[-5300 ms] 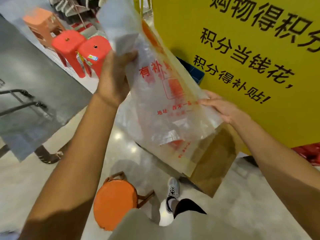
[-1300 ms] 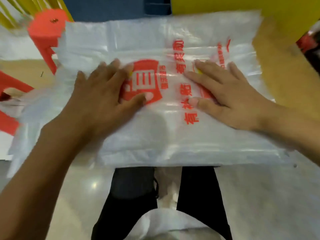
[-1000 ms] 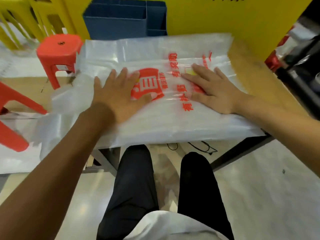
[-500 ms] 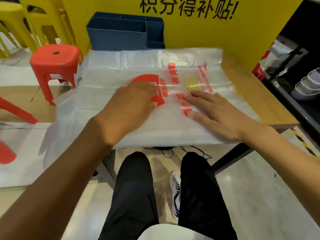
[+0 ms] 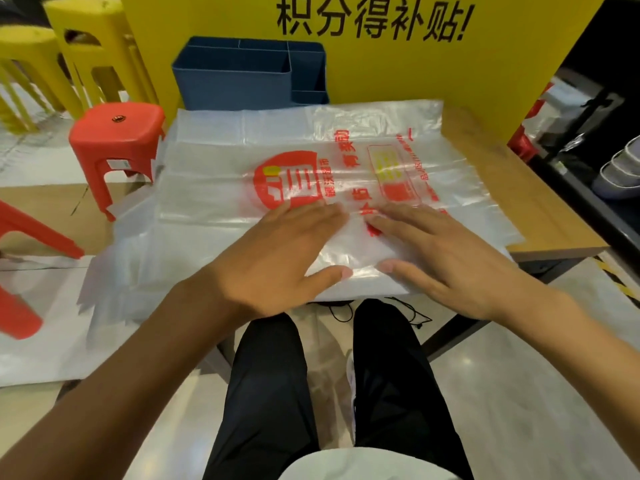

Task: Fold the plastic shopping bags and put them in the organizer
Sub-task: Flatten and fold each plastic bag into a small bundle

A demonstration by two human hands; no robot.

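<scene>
A yellow panel [image 5: 381,81] with black characters is standing behind the wooden surface [image 5: 540,216], whose dark metal legs [image 5: 460,327] are reaching down to a glossy pale floor [image 5: 519,393] that is reflecting soft overhead light. At the left, a red stool [image 5: 116,143] is sitting on the floor, with yellow stools [image 5: 86,53] stacked behind it and part of another red stool [image 5: 20,244] lying at the frame's edge. At the far right, pale bowls [image 5: 620,171] are nesting on a dark shelf [image 5: 571,161]. A black cable [image 5: 408,310] is trailing under the surface.
</scene>
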